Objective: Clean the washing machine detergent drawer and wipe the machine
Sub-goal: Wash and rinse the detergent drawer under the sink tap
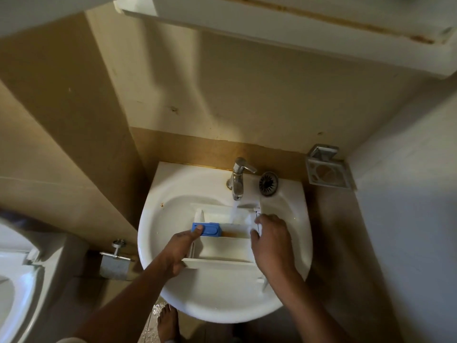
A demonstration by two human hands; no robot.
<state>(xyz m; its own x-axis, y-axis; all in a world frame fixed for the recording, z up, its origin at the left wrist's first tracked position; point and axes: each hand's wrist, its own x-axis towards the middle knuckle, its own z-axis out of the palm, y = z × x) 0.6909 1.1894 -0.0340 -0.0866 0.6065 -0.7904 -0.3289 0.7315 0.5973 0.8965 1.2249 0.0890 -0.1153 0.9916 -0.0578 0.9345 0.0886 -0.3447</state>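
- The white plastic detergent drawer (222,246) is out of the machine and lying in the round white ceramic basin (222,298), its long front panel on the near side.
- Water pours from the chrome lever tap (238,178) at the far edge of the basin and lands in the drawer's far right compartment.
- The left hand (183,246) has the drawer's left side, with the thumb pressed flat on the blue plastic insert (206,229) and the fingers curled at the near left corner. That is a closed grip on the drawer.
- The right hand (270,241) takes the right end, fingers curled over the side wall, so this grip is closed on the drawer too. Something white sits under the fingertips, cloth or plastic, too blurred to call.
- A brown stain (235,234) shows in the middle compartment, just right of the blue insert, so the rinse looks unfinished.
- Progress, as a judgement: the drawer is removed and under the tap, so the first half is under way. Clearing that residue, taking the drawer back and wiping the machine all look left to do. No washing machine is in view.
- Around the basin: a round metal drain strainer (268,183) sits just right of the tap, a square metal wall holder (326,173) hangs further right, and a white toilet (14,280) is at the near left.
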